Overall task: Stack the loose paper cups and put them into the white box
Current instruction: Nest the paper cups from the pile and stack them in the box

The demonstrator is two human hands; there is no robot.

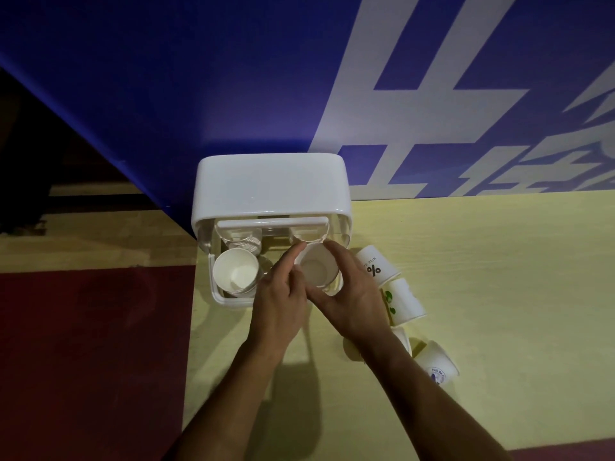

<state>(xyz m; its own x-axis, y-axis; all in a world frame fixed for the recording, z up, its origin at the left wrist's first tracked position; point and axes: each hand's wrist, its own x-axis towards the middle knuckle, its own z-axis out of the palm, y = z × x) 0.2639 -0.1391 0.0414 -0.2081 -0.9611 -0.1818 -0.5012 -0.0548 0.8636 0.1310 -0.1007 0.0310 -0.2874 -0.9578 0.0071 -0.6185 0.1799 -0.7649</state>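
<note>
**A:** Where is the cup in hand, measured from the white box point(213, 296)?

**B:** Inside its open front, on the right-hand side. The held cup point(317, 269) stands mouth up, its long axis about vertical, seemingly part-way down into the box. The right hand point(349, 294) wraps its rim from the right, thumb at the near edge and fingers over the far edge. The left hand point(283, 294) touches the cup's left rim with an extended finger; whether it truly grips I cannot tell.

**A:** And the box's other side?

**B:** A stack of cups point(236, 272) already sits in the left part, mouth up. Behind it, under the raised lid point(271, 183), something clear and ribbed shows, too dim to name.

**A:** What remains loose?

**B:** Four cups lie on the table point(499, 261), right of the box: the percent cup point(377, 267) nearest, then the green-print cup point(404, 302), a plain cup point(401, 337) half hidden by the right wrist, and the blue-print cup point(437, 364) farthest.

**A:** So which hand fetches next?

**B:** The right, I judge; all lie on its side.
</note>
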